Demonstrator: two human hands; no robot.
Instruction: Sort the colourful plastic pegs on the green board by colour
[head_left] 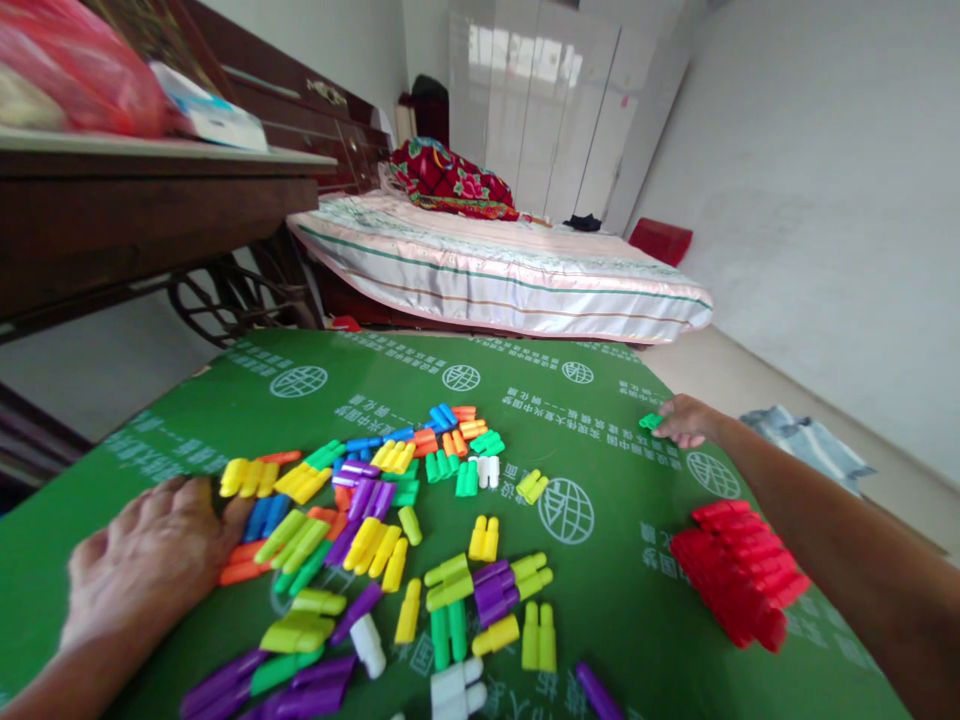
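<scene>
At the right, my right hand (686, 420) pinches a small green plastic building block (649, 422) at the surface of the green board. My left hand (150, 550) rests on the board at the left edge of a loose spread of building blocks (375, 500), its thumb beside the blue and orange ones and nothing seen in its grasp. These bullet-shaped blocks are yellow, purple, green, orange, blue, lime and white; some are joined, others lie singly. Below my right forearm sits a tight group of red blocks (739, 570), apart from the mixed spread.
The printed green board (375, 370) serves as the work surface. Beyond it stands a bed (510, 265) with a red flowered blanket (450, 180). A dark wooden table (150, 210) carrying a red plastic bag (90, 70) is at the left. Cloth (806, 440) lies on the floor at right.
</scene>
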